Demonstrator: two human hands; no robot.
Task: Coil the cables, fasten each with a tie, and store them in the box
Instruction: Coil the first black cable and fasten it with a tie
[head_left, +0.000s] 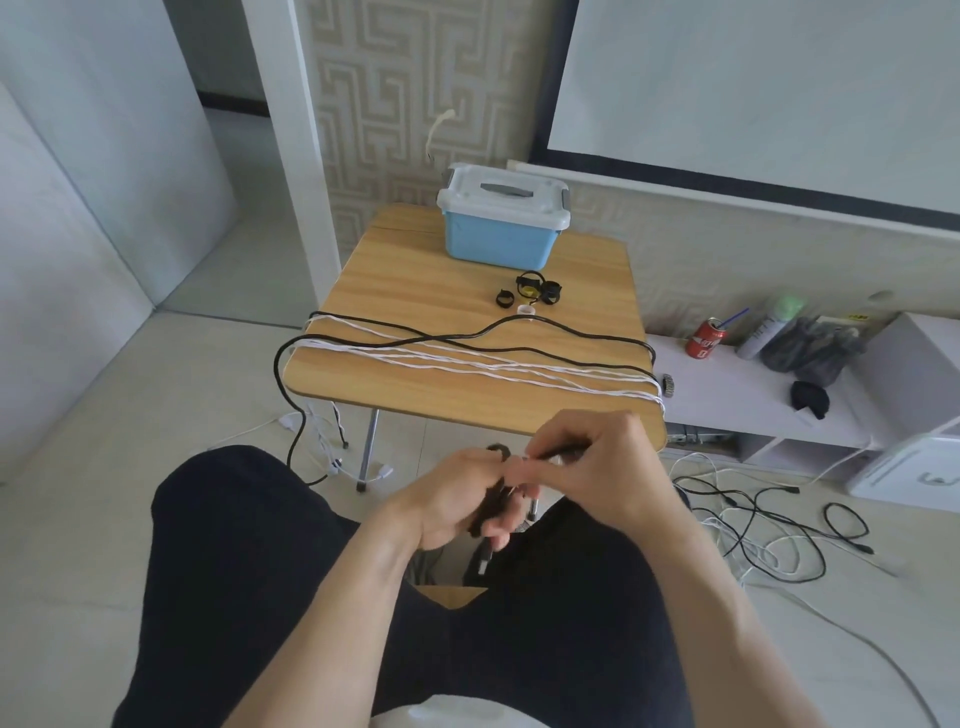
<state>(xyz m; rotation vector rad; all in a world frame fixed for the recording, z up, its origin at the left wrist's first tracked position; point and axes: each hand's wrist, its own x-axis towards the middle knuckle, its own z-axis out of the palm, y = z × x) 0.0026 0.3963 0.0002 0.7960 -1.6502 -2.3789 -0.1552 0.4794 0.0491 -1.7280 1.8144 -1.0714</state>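
Hands are working over the lap: left hand (457, 499) is gripping a black coiled cable (491, 506), steadying it, while right hand (597, 457) is pinching its tie (550, 456), probably to cinch the bundle.

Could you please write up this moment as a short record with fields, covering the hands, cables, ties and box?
left hand: grips a coiled black cable over the lap
right hand: pinches something thin at the coil; unclear what
box: blue, white lid shut, at the table's far edge
ties: black loops lying on the table before the box
table cables: white cable and black cable laid across, uncoiled
floor: loose cables at right
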